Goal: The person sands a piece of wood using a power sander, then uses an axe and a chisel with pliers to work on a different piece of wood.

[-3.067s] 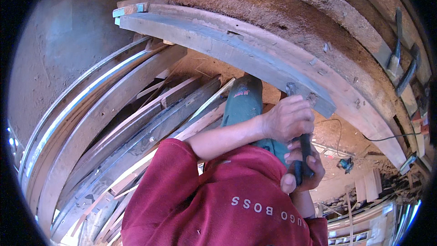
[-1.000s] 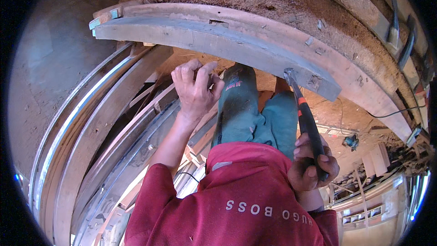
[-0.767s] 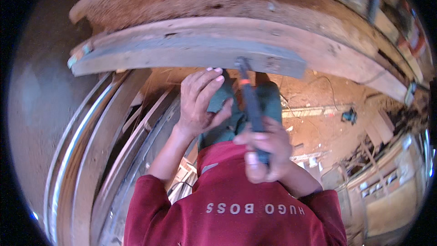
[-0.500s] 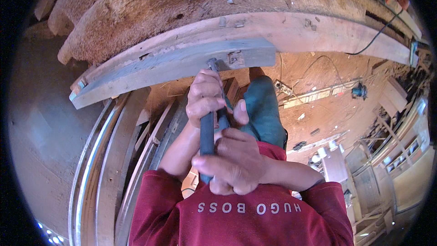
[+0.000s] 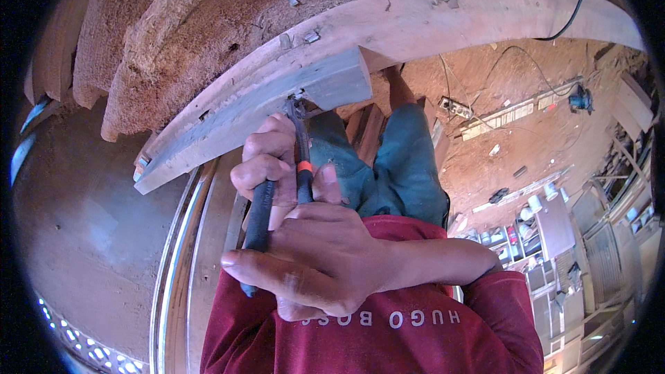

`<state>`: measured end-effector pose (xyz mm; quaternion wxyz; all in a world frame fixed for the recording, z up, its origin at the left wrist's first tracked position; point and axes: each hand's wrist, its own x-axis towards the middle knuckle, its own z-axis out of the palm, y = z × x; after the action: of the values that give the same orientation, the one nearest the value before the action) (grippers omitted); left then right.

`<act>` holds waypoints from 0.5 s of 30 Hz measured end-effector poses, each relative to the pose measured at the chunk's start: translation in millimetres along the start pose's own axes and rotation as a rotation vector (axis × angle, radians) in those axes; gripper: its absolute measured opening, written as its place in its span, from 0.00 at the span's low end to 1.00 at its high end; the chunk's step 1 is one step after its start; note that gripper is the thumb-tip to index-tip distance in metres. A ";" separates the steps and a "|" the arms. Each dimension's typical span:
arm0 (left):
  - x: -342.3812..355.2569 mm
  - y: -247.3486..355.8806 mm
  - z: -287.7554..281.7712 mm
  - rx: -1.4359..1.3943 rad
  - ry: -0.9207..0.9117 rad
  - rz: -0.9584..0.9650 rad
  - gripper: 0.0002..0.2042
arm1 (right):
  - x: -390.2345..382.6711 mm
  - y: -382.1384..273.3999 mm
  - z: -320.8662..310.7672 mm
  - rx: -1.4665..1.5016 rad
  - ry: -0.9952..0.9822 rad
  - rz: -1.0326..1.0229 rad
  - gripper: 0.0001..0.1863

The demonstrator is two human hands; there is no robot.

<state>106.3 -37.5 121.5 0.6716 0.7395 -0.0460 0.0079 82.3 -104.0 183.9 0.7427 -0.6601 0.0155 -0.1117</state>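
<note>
A pair of long-handled pliers (image 5: 302,140) has dark grips, with an orange band on one handle. Its metal jaws are at a rough notch in the face of a squared grey timber (image 5: 228,125). Close to the jaws, my left hand (image 5: 262,159) is wrapped around the pliers. My right hand (image 5: 322,253) is closed across the lower handles, nearer my body; its fingers partly hide the grips. What the jaw tips hold, if anything, is too small to make out.
A long, pale beam (image 5: 485,7) lies behind the timber, with wood chips on it and sawdust-covered wood beyond. Boards (image 5: 197,235) stand at the left. At right, a power strip (image 5: 455,107), cords and a teal power tool (image 5: 580,101) lie on the dusty floor.
The pliers and both hands have shifted left in the view, and the handles stand farther apart. The whole view has turned slightly, bringing more of my legs into sight.
</note>
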 end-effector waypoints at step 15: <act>26.9 -7.4 3.2 0.017 -0.228 0.070 0.16 | 25.5 0.8 -19.3 0.042 0.026 0.167 0.26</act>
<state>133.5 -41.5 115.8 0.6551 0.7390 -0.1480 -0.0523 103.9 -127.5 183.9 0.7629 -0.6392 0.0776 -0.0583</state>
